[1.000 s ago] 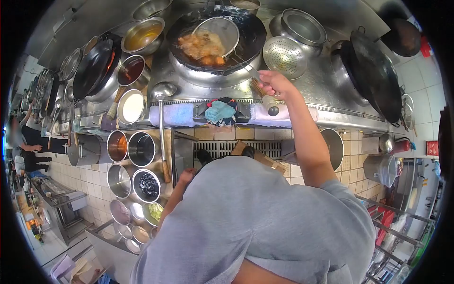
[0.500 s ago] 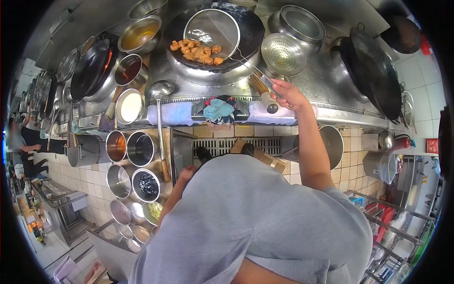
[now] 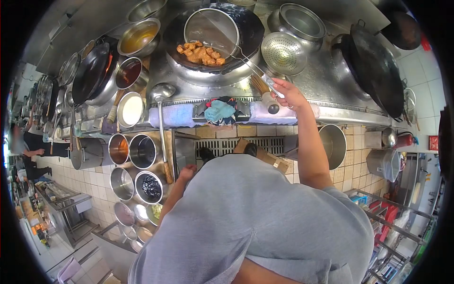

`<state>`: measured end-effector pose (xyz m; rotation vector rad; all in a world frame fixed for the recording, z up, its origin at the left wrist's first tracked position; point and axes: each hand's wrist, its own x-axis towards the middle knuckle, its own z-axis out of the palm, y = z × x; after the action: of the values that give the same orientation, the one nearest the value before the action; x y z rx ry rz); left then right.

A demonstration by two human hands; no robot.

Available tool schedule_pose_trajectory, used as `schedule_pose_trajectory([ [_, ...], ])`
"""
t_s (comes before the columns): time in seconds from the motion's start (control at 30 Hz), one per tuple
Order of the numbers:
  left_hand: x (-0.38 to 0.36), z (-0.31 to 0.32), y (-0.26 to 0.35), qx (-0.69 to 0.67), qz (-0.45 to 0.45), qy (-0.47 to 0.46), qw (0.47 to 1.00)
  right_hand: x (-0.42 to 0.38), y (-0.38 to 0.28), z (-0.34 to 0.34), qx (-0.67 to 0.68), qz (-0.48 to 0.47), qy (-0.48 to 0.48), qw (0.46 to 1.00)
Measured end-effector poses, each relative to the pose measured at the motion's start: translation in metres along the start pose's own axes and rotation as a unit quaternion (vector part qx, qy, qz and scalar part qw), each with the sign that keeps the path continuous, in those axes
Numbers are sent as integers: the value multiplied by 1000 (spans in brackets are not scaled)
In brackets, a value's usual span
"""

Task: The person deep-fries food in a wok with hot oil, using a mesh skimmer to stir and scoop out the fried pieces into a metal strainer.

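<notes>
My right hand [image 3: 289, 96] is closed around the handle of a round mesh strainer [image 3: 211, 29]. The strainer's basket is tilted over a large black wok [image 3: 253, 35] on the range. Golden-brown fried pieces [image 3: 201, 53] lie in a heap at the wok's near side, against the strainer's lower rim. Down at my side, my left hand [image 3: 188, 172] has its fingers curled, with nothing visible in them. Nearest to it is the wooden handle of a long ladle [image 3: 161, 123], which lies apart from the hand, bowl toward the range.
Left of the wok are bowls of yellow liquid [image 3: 139, 40], dark sauce [image 3: 128, 73] and white liquid [image 3: 130, 110]. A perforated ladle [image 3: 283, 53] rests to the right, near a bamboo brush [image 3: 261, 85]. Several metal pots [image 3: 143, 150] stand at my left. Another person [image 3: 35, 146] is far left.
The fried pieces have shifted slightly right and bunched closer together. The strainer's handle has turned a little in my right hand. My left hand stays low at my side.
</notes>
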<state>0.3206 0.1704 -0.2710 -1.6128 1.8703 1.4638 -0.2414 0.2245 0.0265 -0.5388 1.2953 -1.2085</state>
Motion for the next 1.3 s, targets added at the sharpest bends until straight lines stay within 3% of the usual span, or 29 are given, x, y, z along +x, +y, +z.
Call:
schedule_pose_trajectory([
  [0.27, 22, 7, -19, -23, -7, -6, 1000, -8, 3, -5, 20, -36, 60, 997],
  [0.63, 8, -1, 8, 17, 26, 9, 999, -22, -1, -17, 64, -74, 112, 989],
  [0.93, 16, -5, 6, -19, 17, -14, 1000, 6, -13, 7, -154, -111, 195, 962],
  [1.13, 31, -3, -12, -32, 45, -28, 998, 16, -16, 31, -160, -120, 238, 950],
  [1.23, 47, 9, -40, -57, 58, -22, 996, 3, -24, 60, -142, -79, 220, 962],
  [1.3, 54, 12, -57, -67, 108, -20, 992, 10, -16, 67, -16, -67, 186, 980],
])
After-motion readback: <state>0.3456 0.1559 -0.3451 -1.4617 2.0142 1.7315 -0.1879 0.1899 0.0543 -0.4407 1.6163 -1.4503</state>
